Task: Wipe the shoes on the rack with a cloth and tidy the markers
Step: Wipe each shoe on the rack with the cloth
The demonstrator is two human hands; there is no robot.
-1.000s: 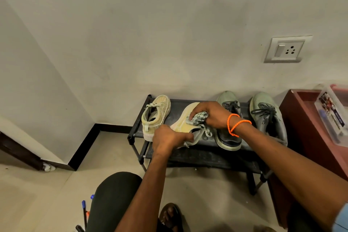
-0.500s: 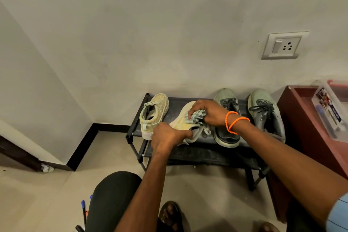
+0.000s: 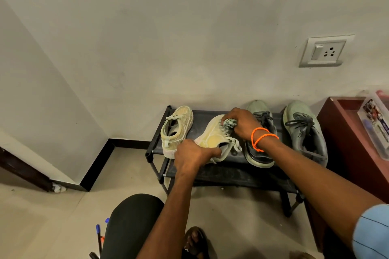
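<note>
Cream canvas is what the person is working on: the shoe (image 3: 212,137) sits tipped on its side near the middle of the rack's (image 3: 156,149) top shelf, toe toward the wall. Their left hand (image 3: 192,154) has its fingers curled round the heel opening, holding it steady at the front edge. Their right hand (image 3: 240,121) clutches a bunched grey-green cloth (image 3: 229,123) and presses it against the toe. A matching cream shoe (image 3: 177,128) stands at the left end of the shelf, and two grey-green trainers (image 3: 260,132) fill the right end, the near one touching the right wrist. I'd judge the canvas shoe light and soft-sided, so it will give and slide under pressure unless gripped at the firmer heel collar or sole, as it is now. The loose laces hang off its side and could snag the cloth. The cloth looks limp and is best kept wadded for rubbing. Down on the floor by the person's knee lie a few markers (image 3: 97,237), blue-capped, not yet touched. The trainers seem heavier and stiffer, and should stay put better while wiped.
</note>
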